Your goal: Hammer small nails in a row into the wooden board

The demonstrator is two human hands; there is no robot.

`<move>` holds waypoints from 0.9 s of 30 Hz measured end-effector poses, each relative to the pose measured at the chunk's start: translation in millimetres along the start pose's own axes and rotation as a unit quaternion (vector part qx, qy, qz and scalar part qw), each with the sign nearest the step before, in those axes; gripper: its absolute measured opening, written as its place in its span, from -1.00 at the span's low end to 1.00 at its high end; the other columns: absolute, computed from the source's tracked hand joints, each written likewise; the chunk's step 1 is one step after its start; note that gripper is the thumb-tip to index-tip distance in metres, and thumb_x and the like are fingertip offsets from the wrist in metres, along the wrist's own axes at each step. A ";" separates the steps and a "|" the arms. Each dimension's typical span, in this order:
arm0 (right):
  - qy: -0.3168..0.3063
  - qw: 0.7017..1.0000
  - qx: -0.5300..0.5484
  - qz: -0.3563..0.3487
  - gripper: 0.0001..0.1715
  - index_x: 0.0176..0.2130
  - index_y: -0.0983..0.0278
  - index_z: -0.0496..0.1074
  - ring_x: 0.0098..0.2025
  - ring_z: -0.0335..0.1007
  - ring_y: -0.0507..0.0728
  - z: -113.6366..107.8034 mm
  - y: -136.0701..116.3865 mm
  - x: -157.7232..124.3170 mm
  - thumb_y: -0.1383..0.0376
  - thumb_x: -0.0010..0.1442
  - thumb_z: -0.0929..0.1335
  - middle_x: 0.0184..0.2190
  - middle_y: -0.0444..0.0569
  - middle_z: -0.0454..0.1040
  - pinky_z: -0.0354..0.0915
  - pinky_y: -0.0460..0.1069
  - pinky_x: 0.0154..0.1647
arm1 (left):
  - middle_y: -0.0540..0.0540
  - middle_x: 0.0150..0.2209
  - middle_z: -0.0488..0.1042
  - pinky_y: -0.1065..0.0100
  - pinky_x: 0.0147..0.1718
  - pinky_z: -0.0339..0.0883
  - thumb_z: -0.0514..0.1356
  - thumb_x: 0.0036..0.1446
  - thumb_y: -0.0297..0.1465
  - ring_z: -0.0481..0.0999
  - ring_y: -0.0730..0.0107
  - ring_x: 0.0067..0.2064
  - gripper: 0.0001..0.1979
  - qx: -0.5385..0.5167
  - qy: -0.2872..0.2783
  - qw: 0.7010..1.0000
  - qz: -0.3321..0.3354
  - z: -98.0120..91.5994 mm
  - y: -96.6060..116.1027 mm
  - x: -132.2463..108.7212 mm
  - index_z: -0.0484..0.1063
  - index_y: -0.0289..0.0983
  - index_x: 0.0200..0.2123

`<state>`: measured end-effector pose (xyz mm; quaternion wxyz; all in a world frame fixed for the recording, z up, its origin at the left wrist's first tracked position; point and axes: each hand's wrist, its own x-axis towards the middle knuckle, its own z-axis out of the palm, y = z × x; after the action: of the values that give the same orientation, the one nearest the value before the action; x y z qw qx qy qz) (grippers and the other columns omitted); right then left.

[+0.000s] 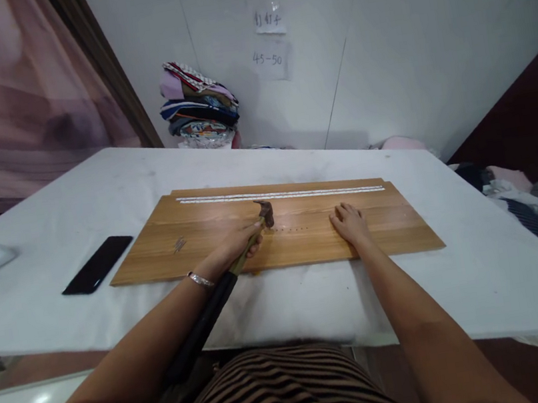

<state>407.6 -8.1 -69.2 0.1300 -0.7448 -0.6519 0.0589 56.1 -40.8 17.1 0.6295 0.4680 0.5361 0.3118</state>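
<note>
- The left hand [242,240] is wrapped tight round the hammer [265,214], high on the handle and close under the head. The dark end of the handle runs back beneath the forearm toward the body.
- The hammer head sits just beyond the knuckles, low over the wooden board [204,238]. Whether it touches the wood cannot be told.
- Just right of the head, a row of small dark dots [293,229] runs across the board.
- Further right, the right hand [350,223] lies flat on the board, fingers spread, holding nothing.
- Behind the grip, a bracelet [200,280] circles the left wrist.
- Beyond the grip, a white strip [298,192] runs along the board's far edge.
- The board lies on a white table [483,250].
- Well left of the grip, a black phone [98,264] lies on the table, off the board.
- Far beyond, a stack of folded cloth [199,107] sits against the wall.
</note>
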 end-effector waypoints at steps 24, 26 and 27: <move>0.007 1.000 -0.002 -0.009 -0.50 0.26 0.21 0.54 0.51 0.22 0.28 0.1 -2.8 -1.7 0.11 0.55 0.22 0.48 0.20 0.39 0.04 0.26 0.50 | 0.08 -0.49 0.35 0.47 -0.66 -0.03 0.39 0.16 0.03 0.21 0.56 -0.59 -0.55 0.000 -0.010 1.000 -0.006 -1.1 -4.6 4.6 0.39 -0.21 -0.26; 0.008 1.000 -0.001 -0.008 -0.50 0.26 0.20 0.54 0.51 0.22 0.27 -0.2 -3.0 -1.9 0.11 0.55 0.22 0.47 0.19 0.39 0.04 0.25 0.50 | 0.09 -0.50 0.34 0.48 -0.65 -0.03 0.37 0.16 0.04 0.21 0.56 -0.60 -0.55 0.004 -0.006 1.000 -0.006 -2.0 -5.8 5.7 0.38 -0.21 -0.26; 0.008 1.000 -0.001 -0.007 -0.50 0.26 0.21 0.53 0.51 0.22 0.27 -0.4 -3.1 -2.0 0.11 0.56 0.22 0.48 0.19 0.39 0.04 0.25 0.50 | 0.09 -0.49 0.35 0.48 -0.65 -0.03 0.37 0.16 0.04 0.21 0.57 -0.59 -0.54 0.007 -0.006 1.000 -0.007 -2.2 -6.1 5.9 0.38 -0.21 -0.27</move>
<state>404.4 -9.8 -68.1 0.1349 -0.7410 -0.6559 0.0509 54.7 -37.2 9.2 0.6314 0.4705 0.5379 0.3010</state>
